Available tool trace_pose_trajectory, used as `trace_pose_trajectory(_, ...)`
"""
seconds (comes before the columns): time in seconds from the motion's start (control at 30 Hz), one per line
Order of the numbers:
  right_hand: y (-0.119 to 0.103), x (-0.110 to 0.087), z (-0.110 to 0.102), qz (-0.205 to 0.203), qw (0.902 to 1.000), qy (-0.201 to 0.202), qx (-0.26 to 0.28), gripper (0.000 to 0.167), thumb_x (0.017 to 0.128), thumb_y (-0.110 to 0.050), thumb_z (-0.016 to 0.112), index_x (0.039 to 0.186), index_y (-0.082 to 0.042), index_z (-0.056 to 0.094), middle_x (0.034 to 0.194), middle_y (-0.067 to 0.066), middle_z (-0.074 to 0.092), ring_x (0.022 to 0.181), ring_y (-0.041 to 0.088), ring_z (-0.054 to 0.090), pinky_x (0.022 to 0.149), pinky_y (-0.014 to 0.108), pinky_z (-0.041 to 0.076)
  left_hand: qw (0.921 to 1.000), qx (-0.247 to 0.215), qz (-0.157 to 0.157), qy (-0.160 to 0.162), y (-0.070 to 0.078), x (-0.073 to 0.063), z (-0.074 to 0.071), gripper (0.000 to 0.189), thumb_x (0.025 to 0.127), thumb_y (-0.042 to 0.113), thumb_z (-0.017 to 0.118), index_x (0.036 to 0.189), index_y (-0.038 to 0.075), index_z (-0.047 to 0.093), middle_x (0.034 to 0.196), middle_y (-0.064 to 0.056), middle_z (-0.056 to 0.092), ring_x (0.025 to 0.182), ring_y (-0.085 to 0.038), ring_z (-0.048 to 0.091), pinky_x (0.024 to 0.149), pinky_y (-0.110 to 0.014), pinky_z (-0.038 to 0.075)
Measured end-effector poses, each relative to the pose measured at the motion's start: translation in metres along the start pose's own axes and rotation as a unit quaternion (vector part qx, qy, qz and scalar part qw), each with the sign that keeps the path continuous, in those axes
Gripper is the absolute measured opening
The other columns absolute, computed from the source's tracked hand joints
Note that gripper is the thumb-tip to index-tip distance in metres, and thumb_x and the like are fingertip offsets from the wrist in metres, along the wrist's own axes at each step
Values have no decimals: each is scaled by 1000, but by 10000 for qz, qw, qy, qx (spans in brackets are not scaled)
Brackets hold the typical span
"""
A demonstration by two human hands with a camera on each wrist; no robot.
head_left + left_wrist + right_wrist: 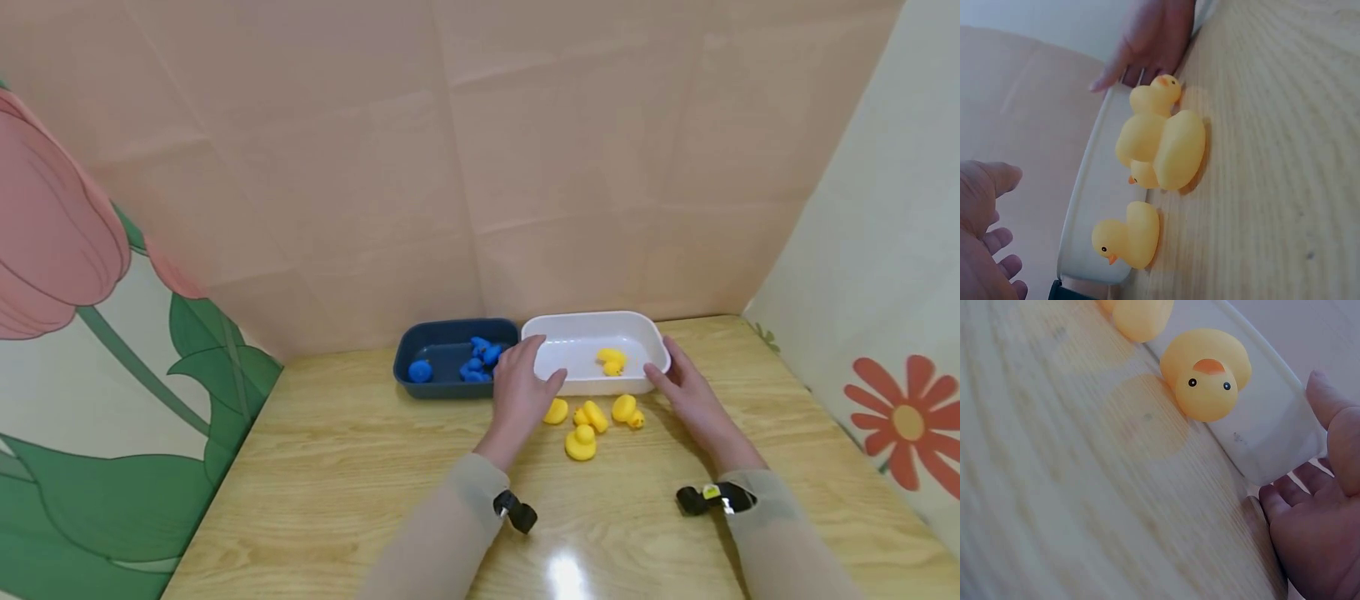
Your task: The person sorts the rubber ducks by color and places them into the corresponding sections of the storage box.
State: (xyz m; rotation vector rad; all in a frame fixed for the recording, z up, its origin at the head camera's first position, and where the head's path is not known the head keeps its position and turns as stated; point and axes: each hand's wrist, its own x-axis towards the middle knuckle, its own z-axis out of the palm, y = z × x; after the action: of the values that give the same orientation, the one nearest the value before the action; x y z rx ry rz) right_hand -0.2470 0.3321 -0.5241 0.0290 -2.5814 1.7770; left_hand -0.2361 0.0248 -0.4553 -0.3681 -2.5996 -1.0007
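Observation:
A white tray (592, 388) with a yellow rubber duck (612, 362) inside stands at the back of the table. At its right end is my right hand (693, 407), thumb over the rim and fingers alongside the outer wall. My left hand (517, 396) hovers by the tray's left end, its fingers spread and holding nothing; it overlaps the dark blue tray (442, 390) beside it. Several yellow rubber ducks lie before the white tray, including an upright one (581, 443) nearest me and a tipped one (1182, 150).
Several blue rubber ducks (480, 367) lie in the dark blue tray, and one (420, 372) sits apart at its left. A wooden table (337, 475) runs back to a beige wall covering (360, 208). A flower-printed wall (862, 333) borders the right side.

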Motion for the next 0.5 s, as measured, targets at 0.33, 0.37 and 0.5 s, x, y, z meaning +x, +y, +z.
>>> trace_pose_trajectory(0.33,0,-2,0,-14,10000,26,29,98,111,-62,56,178,-28,-8,184,15,0,166,49,11,129,68,16,9991,-367,-150,-138,-4,-30,-12,63,101,32,85,157,17,61,161,-5,58,147,-32,50,124,-51,41)
trace_pose_trajectory(0.37,0,-2,0,-8,10000,22,31,98,111,-63,56,178,-28,-8,184,15,0,166,49,11,129,68,16,9990,-385,-158,-151,-5,-33,-13,63,101,32,86,157,17,61,161,-5,59,147,-32,51,123,-51,42)
trace_pose_trajectory(0.5,0,-2,0,45,10000,24,-15,98,111,-63,55,177,-29,-8,184,14,-1,166,48,11,129,69,17,9987,-425,-177,-235,-8,-43,-13,63,100,31,86,156,15,62,160,-6,59,146,-33,51,122,-52,43)
